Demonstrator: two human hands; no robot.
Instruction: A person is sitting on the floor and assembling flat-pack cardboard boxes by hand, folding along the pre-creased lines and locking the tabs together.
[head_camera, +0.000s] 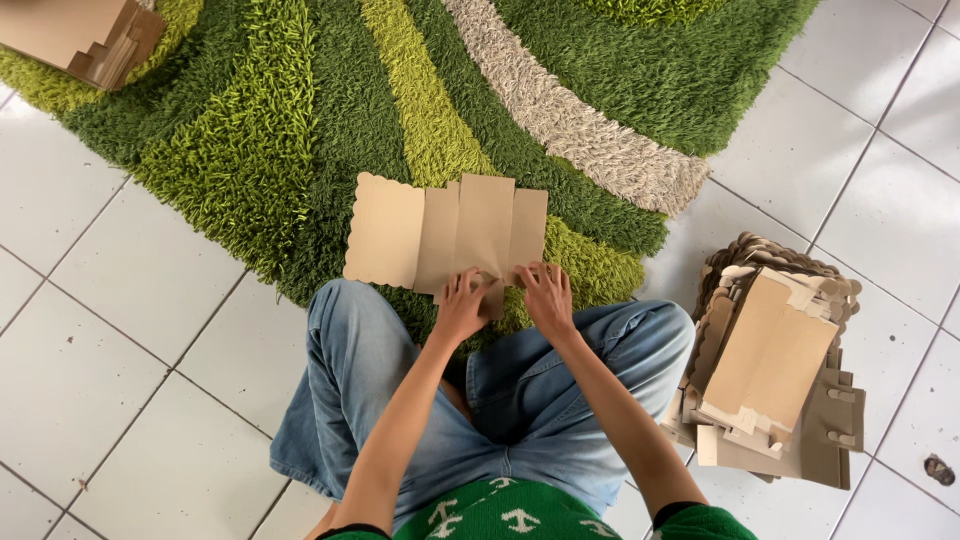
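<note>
Near edge of one flat brown cardboard blank (450, 232) pressed by spread fingers of left hand (462, 300) and right hand (547, 295), blank laid just beyond them on green rug (250, 140), one stack of blanks (775, 375) piled well to the right, another stack (85, 35) seen far beyond, left.

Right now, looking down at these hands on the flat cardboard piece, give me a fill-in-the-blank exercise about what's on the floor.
1. Both hands, left hand and right hand, touch the flat brown cardboard cutout with a scalloped edge, which lies on a shaggy ____ rug.
2. The pile of brown cardboard cutouts sits on the person's ____ side.
3. The floor is covered with white ____.
4. The person's blue denim ____ show below the hands.

Missing words: green; right; tiles; jeans
</note>
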